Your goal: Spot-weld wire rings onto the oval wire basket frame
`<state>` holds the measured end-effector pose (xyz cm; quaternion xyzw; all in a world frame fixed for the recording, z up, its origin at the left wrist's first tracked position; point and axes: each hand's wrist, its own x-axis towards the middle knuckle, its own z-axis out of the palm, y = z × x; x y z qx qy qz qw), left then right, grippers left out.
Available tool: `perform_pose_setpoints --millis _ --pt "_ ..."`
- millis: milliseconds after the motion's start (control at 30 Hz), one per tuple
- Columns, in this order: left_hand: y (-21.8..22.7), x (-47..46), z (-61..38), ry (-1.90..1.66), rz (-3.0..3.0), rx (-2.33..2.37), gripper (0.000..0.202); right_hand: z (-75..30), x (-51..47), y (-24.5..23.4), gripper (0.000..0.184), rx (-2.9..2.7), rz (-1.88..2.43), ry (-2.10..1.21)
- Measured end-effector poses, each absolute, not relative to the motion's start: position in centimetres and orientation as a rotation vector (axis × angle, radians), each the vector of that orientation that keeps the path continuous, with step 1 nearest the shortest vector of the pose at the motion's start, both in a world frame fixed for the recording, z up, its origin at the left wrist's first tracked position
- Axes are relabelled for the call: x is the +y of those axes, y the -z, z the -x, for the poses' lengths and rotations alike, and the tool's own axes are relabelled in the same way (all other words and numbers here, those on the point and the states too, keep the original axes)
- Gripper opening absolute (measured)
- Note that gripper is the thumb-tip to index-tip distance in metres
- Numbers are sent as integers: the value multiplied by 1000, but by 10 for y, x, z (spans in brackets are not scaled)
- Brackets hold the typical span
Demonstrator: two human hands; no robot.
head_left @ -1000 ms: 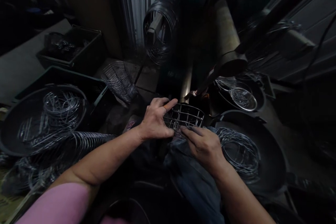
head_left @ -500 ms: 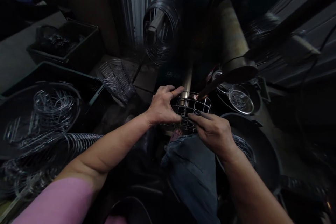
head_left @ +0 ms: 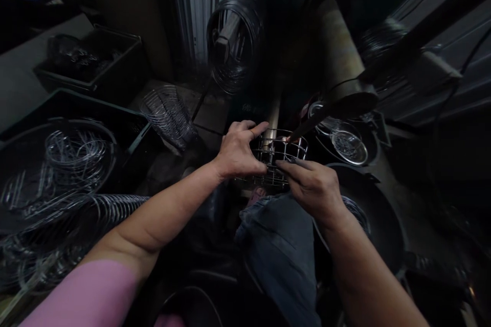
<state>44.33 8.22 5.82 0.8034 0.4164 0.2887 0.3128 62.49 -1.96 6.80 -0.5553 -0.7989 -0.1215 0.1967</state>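
A small round wire basket (head_left: 283,150) made of thin metal rods is held in front of me, above my knee in dark jeans (head_left: 282,245). My left hand (head_left: 240,150) grips its left side, index finger stretched over the rim. My right hand (head_left: 312,186) pinches its near right edge from below. A dark pointed machine arm (head_left: 312,125) reaches down from the right and its tip rests at the basket's upper rim, over a vertical metal post (head_left: 273,117).
A stack of wire baskets (head_left: 169,112) lies left of the post. Dark tubs of wire rings (head_left: 72,156) fill the left side. A black basin (head_left: 368,214) with wire parts sits at right, a smaller dish (head_left: 347,145) behind it. A wire coil (head_left: 233,36) hangs above.
Both hands have lifted the wire basket up and away from my lap, bringing its rim under the tip of the machine arm. The view has shifted slightly left.
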Motion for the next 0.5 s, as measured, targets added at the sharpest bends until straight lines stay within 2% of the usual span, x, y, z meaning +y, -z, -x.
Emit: perform_pose_setpoints --millis 500 --pt "-58 107 -456 -768 -2070 1112 91 -631 7 -69 22 -2106 1547 196"
